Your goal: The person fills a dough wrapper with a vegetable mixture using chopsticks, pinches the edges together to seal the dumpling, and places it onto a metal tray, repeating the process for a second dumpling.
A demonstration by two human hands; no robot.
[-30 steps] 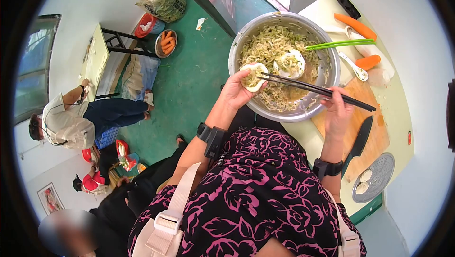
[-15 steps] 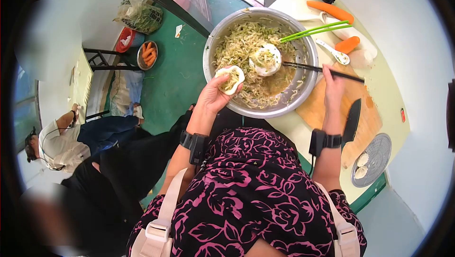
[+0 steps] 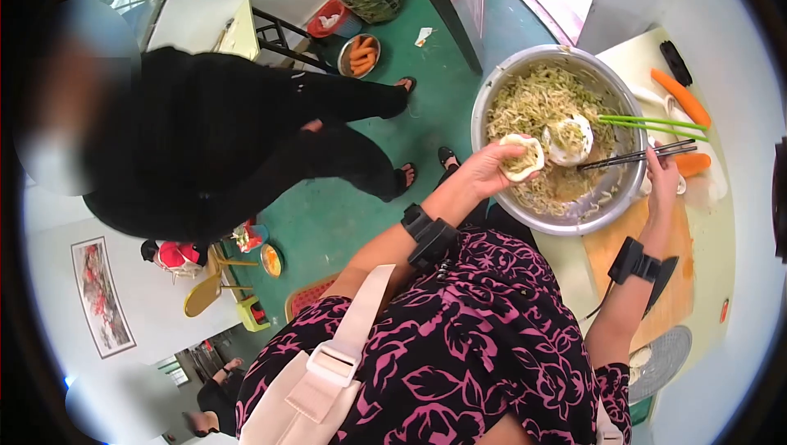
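Note:
My left hand (image 3: 488, 171) holds a round dough wrapper (image 3: 522, 158) with shredded filling in it, over the near left part of a large metal basin (image 3: 482, 121). Its fingers curl around the wrapper's edge. Shredded vegetable filling (image 3: 537, 92) lies in the basin, and a small white bowl (image 3: 584, 140) with filling on it sits in the middle. My right hand (image 3: 662, 174), at the basin's right rim, is closed on a pair of dark chopsticks (image 3: 611, 159). Their tips reach down beside the white bowl. Two bright green sticks (image 3: 656, 123) rest across the right rim.
Right of the basin are carrots (image 3: 682, 96), a black object (image 3: 675, 63) and a wooden cutting board (image 3: 670, 228). A grey perforated tray (image 3: 666, 363) holds pale dumplings, partly hidden by my arm. A person in black (image 3: 246, 125) stands to the left. On the floor is a bowl of carrots (image 3: 361, 56).
My view has turned, so the basin sits further right and more of the room shows at left. Both hands keep their hold; the chopsticks, single-looking before, now show as two spread sticks.

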